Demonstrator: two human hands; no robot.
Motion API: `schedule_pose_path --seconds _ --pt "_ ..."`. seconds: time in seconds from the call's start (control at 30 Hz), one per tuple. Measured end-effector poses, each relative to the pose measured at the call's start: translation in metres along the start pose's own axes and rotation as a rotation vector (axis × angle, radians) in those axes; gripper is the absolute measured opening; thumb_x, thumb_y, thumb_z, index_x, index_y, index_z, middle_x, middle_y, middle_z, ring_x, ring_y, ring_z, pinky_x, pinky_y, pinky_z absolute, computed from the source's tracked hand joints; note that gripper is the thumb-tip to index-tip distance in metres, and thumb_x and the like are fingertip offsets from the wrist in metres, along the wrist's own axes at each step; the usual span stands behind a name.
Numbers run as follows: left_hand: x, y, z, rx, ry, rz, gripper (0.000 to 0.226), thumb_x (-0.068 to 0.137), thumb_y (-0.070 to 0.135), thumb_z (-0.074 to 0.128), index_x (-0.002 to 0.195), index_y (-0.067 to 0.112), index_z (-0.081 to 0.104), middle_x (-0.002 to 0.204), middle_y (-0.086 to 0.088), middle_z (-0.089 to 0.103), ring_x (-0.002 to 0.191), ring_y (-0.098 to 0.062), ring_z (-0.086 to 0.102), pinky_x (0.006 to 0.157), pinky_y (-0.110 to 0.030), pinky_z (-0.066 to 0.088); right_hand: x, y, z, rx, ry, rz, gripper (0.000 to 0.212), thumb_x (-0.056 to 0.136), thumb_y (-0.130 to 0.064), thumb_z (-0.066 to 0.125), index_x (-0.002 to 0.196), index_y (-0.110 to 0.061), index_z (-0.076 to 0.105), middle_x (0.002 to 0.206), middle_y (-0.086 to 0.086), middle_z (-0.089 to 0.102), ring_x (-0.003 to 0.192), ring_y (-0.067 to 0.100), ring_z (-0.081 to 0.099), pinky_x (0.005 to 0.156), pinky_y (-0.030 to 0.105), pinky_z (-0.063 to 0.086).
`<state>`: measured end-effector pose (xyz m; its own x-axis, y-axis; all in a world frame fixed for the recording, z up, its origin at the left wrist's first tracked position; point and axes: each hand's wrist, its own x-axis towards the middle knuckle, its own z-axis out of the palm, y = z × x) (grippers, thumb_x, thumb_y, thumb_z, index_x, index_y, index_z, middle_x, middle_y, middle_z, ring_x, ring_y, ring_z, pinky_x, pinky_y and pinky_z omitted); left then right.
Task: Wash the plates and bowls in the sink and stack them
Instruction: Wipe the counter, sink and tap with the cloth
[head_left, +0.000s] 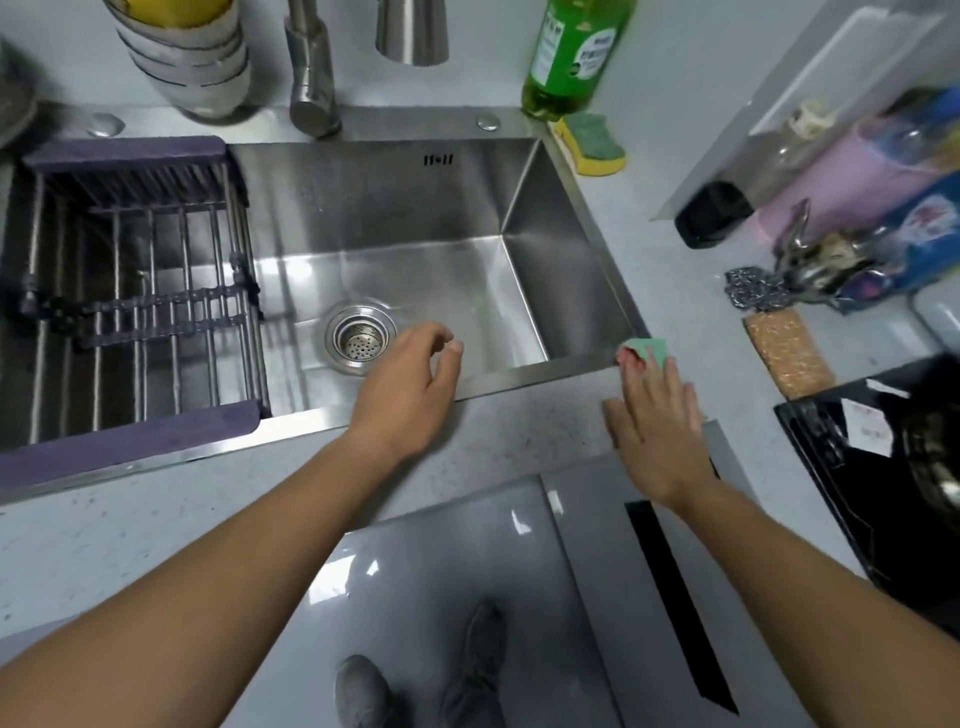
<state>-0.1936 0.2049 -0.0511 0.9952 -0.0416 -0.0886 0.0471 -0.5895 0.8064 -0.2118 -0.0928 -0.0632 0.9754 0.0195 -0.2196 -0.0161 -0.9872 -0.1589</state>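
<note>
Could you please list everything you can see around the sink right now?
sink: one, steel, centre
drain strainer: one, steel, sink floor
faucet: one, steel, behind sink
drying rack: one, purple-ended, across sink's left side
bowl stack: one, pale, counter back left
detergent bottle: one, green, back right of sink
sponge: one, yellow and green, beside bottle
cloth: one, green, sink's front right corner, under right hand
scourer: one, steel, counter right
scouring pad: one, brown, near the scourer
hob: one, black, far right
shoes: two, grey, floor below
left hand: one, over sink's front edge, fingers loosely curled, empty
right hand: one, fingers flat on cloth
</note>
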Motion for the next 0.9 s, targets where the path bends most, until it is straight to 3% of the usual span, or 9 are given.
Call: schedule_pose_path --seconds 0.1,0.4,0.57,0.63,0.77,0.9 --pt "0.012 0.001 0.003 -0.012 0.015 -0.004 0.041 0.099 0.046 0.038 0.110 0.016 0.063 0.110 -0.004 0.065 0.106 -0.024 0.058 0.096 -0.041 0.046 0.026 0.026 -0.012 -0.006 -0.038 0.074 0.069 0.098 -0.065 0.004 0.158 -0.034 -0.013 0.168 0.001 -0.012 0.151 0.018 -0.025 0.123 0.043 -0.015" --pt "0.021 -0.006 0.019 0.143 0.047 -0.100 0.029 0.104 0.045 0.042 0.111 0.025 0.062 0.113 0.005 0.063 0.104 -0.019 0.059 0.087 -0.037 0.046 0.109 0.045 -0.042 -0.162 -0.017 -0.181 0.080 0.091 -0.067 0.005 0.160 -0.027 -0.005 0.168 0.003 -0.005 0.154 0.021 -0.015 0.124 0.041 -0.007" --pt "0.017 -0.007 0.017 0.075 0.122 -0.261 0.021 0.103 0.048 0.044 0.099 0.032 0.057 0.102 0.015 0.062 0.079 -0.012 0.056 0.080 -0.035 0.048 0.179 0.035 -0.051 -0.189 0.000 -0.319 0.086 0.095 -0.069 -0.001 0.160 -0.016 0.016 0.165 0.011 0.021 0.154 0.032 0.009 0.123 0.051 0.013" --pt "0.020 -0.006 0.017 0.047 0.120 -0.292 0.019 0.103 0.046 0.046 0.096 0.033 0.057 0.100 0.016 0.062 0.076 -0.006 0.056 0.080 -0.034 0.049 0.207 0.025 -0.054 -0.171 0.007 -0.362 0.080 0.096 -0.064 0.005 0.160 -0.018 0.016 0.166 0.008 0.020 0.154 0.030 0.010 0.122 0.048 0.011" --pt "0.048 0.001 0.007 0.034 0.112 -0.286 0.015 0.103 0.041 0.051 0.108 0.032 0.062 0.112 0.015 0.064 0.098 0.000 0.057 0.086 -0.027 0.044 0.254 0.015 -0.058 -0.103 0.043 -0.420 0.073 0.095 -0.054 0.012 0.160 -0.021 0.015 0.167 0.003 0.017 0.154 0.026 0.008 0.123 0.044 0.009" --pt "0.112 0.003 -0.025 0.223 0.129 -0.248 0.056 0.093 0.057 0.040 0.131 0.020 0.059 0.134 0.001 0.058 0.122 -0.018 0.055 0.100 -0.029 0.042 0.281 0.013 -0.057 0.005 0.074 -0.482 0.064 0.097 -0.039 0.019 0.157 -0.019 0.028 0.164 0.004 0.027 0.152 0.026 0.020 0.123 0.046 0.018"
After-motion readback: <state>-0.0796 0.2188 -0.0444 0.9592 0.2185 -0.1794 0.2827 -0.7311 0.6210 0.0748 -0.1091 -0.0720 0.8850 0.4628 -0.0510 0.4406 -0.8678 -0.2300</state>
